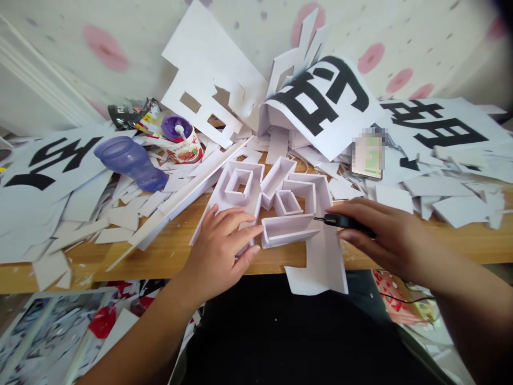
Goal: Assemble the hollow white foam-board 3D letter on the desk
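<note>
A white foam-board letter form (276, 200) with raised walls lies on the wooden table (168, 256) at its front edge. My left hand (220, 248) rests flat on the form's left part, fingers spread, fingertips against the wall of its front box. My right hand (380, 235) is closed round a black craft knife (340, 220), whose tip touches the right end of that front box. A loose white strip (324, 262) hangs over the table's edge below the knife.
White offcuts and sheets printed with big black characters (324, 96) cover the table. A purple bottle (130, 160) lies on its side at the left, with a purple-lidded cup (182, 139) behind it. A phone (367, 155) lies at the right.
</note>
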A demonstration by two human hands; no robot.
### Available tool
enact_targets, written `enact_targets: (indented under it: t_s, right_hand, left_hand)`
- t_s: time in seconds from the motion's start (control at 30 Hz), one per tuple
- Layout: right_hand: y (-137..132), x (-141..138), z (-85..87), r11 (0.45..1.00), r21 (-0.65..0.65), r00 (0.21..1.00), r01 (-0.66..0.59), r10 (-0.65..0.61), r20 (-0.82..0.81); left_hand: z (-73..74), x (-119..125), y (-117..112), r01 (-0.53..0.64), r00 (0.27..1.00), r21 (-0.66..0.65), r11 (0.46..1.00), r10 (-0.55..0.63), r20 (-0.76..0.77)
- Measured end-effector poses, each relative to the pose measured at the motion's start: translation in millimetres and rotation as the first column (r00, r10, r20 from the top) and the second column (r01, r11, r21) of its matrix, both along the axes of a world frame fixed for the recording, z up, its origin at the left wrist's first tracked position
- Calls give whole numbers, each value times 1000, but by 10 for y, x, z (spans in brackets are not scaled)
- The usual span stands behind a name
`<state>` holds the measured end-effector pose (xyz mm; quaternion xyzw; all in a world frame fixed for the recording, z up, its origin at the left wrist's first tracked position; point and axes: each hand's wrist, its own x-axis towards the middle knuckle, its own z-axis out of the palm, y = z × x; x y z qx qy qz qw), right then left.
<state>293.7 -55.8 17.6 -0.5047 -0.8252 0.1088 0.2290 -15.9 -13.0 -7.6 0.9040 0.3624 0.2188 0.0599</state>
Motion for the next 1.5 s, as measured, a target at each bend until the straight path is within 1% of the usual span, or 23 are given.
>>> enact_targets:
  t_s: [0.17, 0.27, 0.33, 0.47, 0.6, 0.7, 0.87, 1.03, 1.23, 1.4, 1.5]
  right_hand:
    - [302, -409, 63, 994, -42, 994, -100, 98, -37]
    - [416, -565, 92, 985, -76, 987, -153, 156, 40]
    - [445, -608, 104, 981, -115, 981, -158, 169, 94]
    - [444, -610, 135, 976, -182, 981, -121, 145, 127]
    - [462, -598, 171, 963, -247, 985, -106, 136, 109]
    - [501, -596, 184, 959, -253, 984, -125, 152, 89]
    - [536, -590, 191, 942, -299, 981, -149, 179, 74]
    - [532, -591, 193, 943, -301, 982, -141, 173, 80]
    - [532, -588, 197, 939, -319, 982, -124, 162, 94]
    - [531, -580, 164, 949, -284, 983, -137, 166, 81]
    - [527, -579, 152, 950, -283, 982, -133, 164, 90]
  left_hand:
    - [27, 49, -13, -53, 999, -16, 998, 53, 1]
    - [29, 86, -24, -101, 995, -3, 995, 101, 14]
    - [20, 117, -30, -140, 990, 4, 990, 140, 24]
    - [1, 182, -37, -209, 977, 4, 978, 208, 35]
    - [-23, 210, -36, -212, 976, 6, 977, 211, 51]
    - [-46, 210, -38, -215, 974, 12, 976, 214, 68]
    - [-70, 212, -49, -220, 974, 22, 975, 218, 64]
    - [-70, 227, -69, -236, 971, 56, 970, 233, 51]
    - [-86, 224, -87, -267, 964, 68, 961, 266, 27]
    - [-133, 222, -103, -267, 963, 166, 949, 267, 21]
    - [-121, 244, -121, -259, 966, 198, 945, 259, 29]
